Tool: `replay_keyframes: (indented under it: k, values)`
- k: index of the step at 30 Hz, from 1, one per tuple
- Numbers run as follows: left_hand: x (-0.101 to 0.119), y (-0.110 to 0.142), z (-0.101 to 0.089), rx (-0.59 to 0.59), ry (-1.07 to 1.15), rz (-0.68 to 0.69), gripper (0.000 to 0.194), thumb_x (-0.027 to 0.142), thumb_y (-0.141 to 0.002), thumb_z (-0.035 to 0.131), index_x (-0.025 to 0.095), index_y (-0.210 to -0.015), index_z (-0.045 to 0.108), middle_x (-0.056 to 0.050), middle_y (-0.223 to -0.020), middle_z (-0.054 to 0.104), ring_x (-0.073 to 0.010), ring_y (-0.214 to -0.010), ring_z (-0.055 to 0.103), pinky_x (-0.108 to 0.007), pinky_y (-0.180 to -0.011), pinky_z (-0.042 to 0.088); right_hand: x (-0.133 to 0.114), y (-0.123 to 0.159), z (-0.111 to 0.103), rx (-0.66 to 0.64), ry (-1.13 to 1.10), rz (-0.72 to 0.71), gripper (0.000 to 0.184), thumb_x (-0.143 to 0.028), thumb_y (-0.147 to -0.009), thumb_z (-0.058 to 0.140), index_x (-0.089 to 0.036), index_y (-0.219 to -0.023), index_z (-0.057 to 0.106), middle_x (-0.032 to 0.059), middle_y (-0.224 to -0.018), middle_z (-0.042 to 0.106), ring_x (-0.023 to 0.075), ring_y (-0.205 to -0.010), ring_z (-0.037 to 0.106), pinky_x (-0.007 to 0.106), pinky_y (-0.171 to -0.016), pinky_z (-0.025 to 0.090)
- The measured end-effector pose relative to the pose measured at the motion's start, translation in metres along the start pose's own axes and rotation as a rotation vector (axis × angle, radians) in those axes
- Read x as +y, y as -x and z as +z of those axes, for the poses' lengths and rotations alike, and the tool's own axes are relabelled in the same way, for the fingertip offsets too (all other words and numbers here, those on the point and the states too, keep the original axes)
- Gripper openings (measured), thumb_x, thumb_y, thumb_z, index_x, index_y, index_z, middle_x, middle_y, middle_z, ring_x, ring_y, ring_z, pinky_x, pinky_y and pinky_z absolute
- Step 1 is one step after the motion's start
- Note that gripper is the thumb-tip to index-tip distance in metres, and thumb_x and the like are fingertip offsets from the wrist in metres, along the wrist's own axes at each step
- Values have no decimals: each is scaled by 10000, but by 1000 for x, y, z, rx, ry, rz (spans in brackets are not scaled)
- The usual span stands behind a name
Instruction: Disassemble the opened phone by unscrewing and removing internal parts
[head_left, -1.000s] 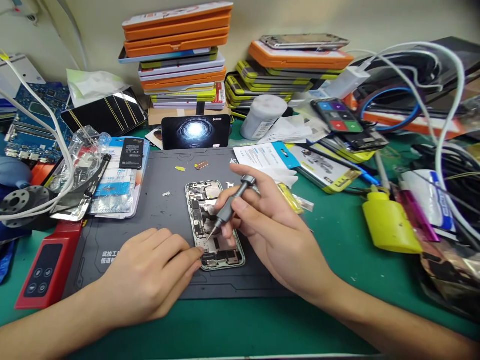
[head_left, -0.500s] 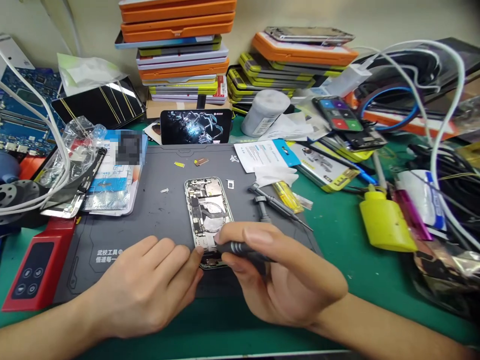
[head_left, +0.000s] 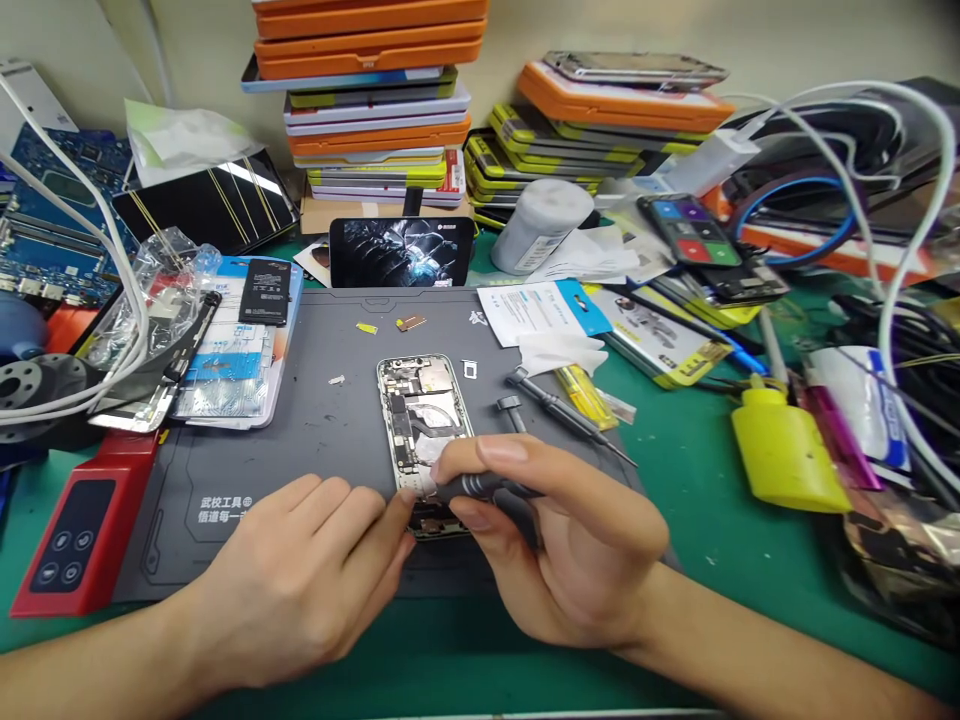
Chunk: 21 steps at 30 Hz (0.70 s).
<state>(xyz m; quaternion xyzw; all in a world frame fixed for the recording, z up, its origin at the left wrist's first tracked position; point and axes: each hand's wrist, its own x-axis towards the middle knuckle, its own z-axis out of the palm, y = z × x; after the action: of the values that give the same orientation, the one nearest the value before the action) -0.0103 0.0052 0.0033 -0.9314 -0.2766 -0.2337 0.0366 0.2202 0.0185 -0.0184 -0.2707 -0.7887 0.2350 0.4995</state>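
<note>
An opened phone (head_left: 431,385) with its insides bare lies on the grey mat. My left hand (head_left: 315,570) is closed, its fingertips gripping the phone's lower left edge. My right hand (head_left: 562,530) is closed around a dark grey screwdriver (head_left: 480,486), over the phone's lower part. The tool's tip and the phone's lower right side are hidden by my fingers. Beyond my right hand, a second screwdriver (head_left: 574,418) and another capped tool (head_left: 510,408), partly covered, lie on the mat. A small SIM tray (head_left: 469,370) sits right of the phone.
A lit phone (head_left: 401,252) stands at the mat's back edge, before tall stacks of orange and yellow boxes (head_left: 371,55). On the left are a phone battery (head_left: 265,292) and a red device (head_left: 75,540). A yellow bottle (head_left: 787,450) and white cables (head_left: 922,200) are on the right.
My right hand has come down and turned, so the screwdriver lies flatter and its tip is hidden. The tools behind it have come into view. My left hand stays at the phone.
</note>
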Motion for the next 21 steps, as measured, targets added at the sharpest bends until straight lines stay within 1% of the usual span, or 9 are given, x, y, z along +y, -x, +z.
replay_keyframes:
  k: [3, 6, 9, 11, 13, 17, 21]
  values:
    - [0, -1, -1, -5, 6, 27, 182, 123, -1070, 568, 61, -1111, 733, -45, -794, 727, -192, -672, 676, -363, -588, 514, -1, -1, -1, -7, -11, 12, 714, -22, -989, 598, -354, -1597, 426, 112, -1246, 813, 273, -986, 834, 428, -775, 728]
    - [0, 0, -1, 4, -22, 73, 165, 101, -1043, 599, 48, -1092, 748, -48, -800, 729, -187, -681, 673, -363, -607, 528, -1, 0, -1, -3, -12, 44, 669, -26, -984, 610, -358, -1546, 462, 107, -1232, 812, 260, -926, 833, 403, -728, 719]
    - [0, 1, -1, 5, -62, 108, 181, 114, -1046, 610, 36, -1112, 760, -53, -808, 739, -186, -698, 680, -362, -624, 542, 1, 2, -1, 6, 15, 53, 698, -30, -992, 602, -360, -1577, 413, 115, -1254, 796, 249, -936, 822, 380, -690, 703]
    - [0, 1, 0, 4, -81, 122, 202, 123, -1049, 619, 22, -1155, 758, -60, -821, 748, -191, -719, 695, -362, -639, 551, 1, 3, 0, 8, 22, 39, 738, -33, -1000, 591, -367, -1616, 362, 120, -1270, 785, 249, -980, 815, 373, -690, 699]
    - [0, 2, -1, -1, -93, 131, 202, 121, -1042, 638, 14, -1168, 755, -66, -830, 754, -194, -723, 703, -364, -641, 552, 1, 3, 1, 9, 20, 38, 754, -38, -1006, 592, -370, -1637, 347, 119, -1261, 781, 247, -985, 807, 368, -698, 694]
    - [1, 4, -1, 6, -118, 143, 169, 128, -1032, 669, 17, -1126, 756, -80, -851, 774, -217, -724, 720, -376, -601, 534, 1, 0, 2, 11, 5, 22, 749, -43, -1005, 598, -346, -1651, 369, 115, -1207, 779, 242, -945, 793, 357, -704, 685]
    - [3, 5, -1, 6, -171, 172, 223, 126, -1007, 708, -23, -1169, 741, -107, -889, 797, -255, -722, 732, -399, -534, 499, 3, -1, 1, -1, -7, 3, 777, -39, -1002, 587, -350, -1669, 336, 105, -1203, 763, 234, -929, 775, 362, -716, 688]
